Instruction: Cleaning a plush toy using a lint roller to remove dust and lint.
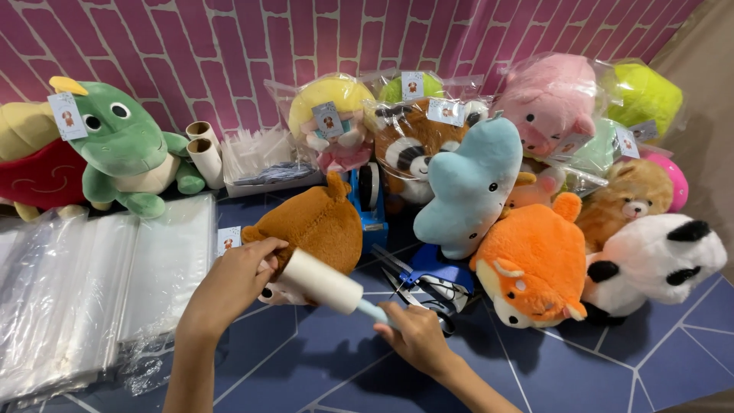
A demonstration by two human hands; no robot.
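Observation:
A brown plush toy [317, 222] lies face down on the blue floor mat [306, 359]. My left hand [237, 283] grips its lower edge near a small paper tag [227, 241]. My right hand [413, 333] holds the light-blue handle of a white lint roller [321, 281], whose roll rests against the brown plush beside my left hand.
Scissors with blue handles [420, 279] lie just right of the roller. A stack of clear plastic bags [92, 283] sits at left. Many plush toys crowd the right and back: an orange one [535, 264], a light-blue one [466, 187], a panda [657, 260], a green dinosaur [126, 145]. A blue tape dispenser [371, 199] stands behind.

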